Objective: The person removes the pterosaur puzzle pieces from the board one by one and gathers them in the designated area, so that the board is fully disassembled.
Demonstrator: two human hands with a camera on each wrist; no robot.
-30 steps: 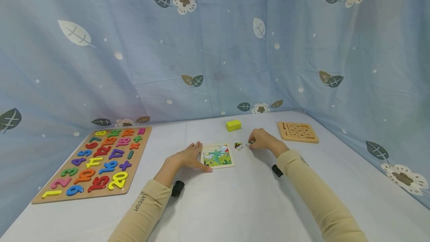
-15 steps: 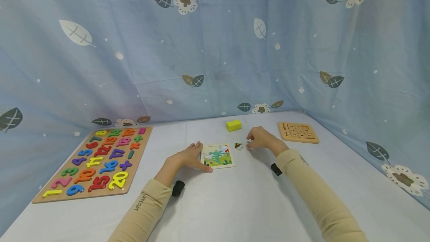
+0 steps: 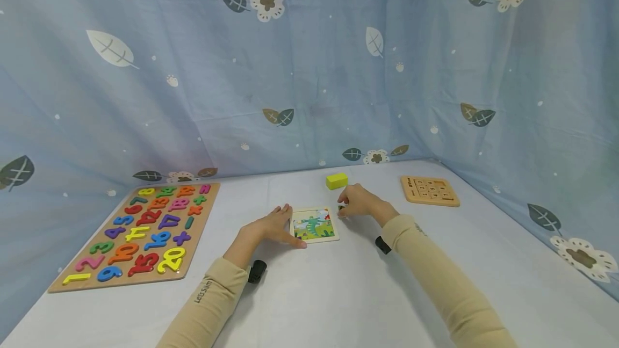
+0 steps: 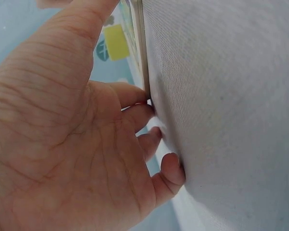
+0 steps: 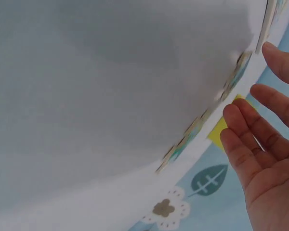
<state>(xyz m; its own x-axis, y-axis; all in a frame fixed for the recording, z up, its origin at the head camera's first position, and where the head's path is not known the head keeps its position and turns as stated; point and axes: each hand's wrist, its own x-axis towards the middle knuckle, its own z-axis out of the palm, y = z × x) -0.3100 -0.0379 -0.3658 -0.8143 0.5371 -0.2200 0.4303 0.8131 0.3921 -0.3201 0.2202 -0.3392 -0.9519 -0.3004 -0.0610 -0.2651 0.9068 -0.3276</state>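
In the head view a framed dinosaur puzzle (image 3: 313,224) lies flat on the white table. My left hand (image 3: 275,227) rests at its left side, fingertips against the upper left and thumb along the lower left corner. The left wrist view shows the fingertips (image 4: 171,168) down on the cloth by the frame's end. Just right of the puzzle, my right hand (image 3: 357,201) hovers over a small puzzle piece (image 3: 340,208), mostly covered. In the right wrist view its fingers are apart with nothing seen between them, above puzzle pieces (image 5: 238,74) and more pieces (image 5: 185,137) on the table.
Behind the right hand sits a yellow block (image 3: 336,180). A wooden number slide board (image 3: 429,191) lies at the far right. On the left is a large board of coloured numbers (image 3: 135,232). A blue patterned curtain (image 3: 309,69) closes off the back.
My right hand has left the piece it was touching on the right and moved left, over the piece nearest the puzzle. The left hand and the puzzle have stayed in place.
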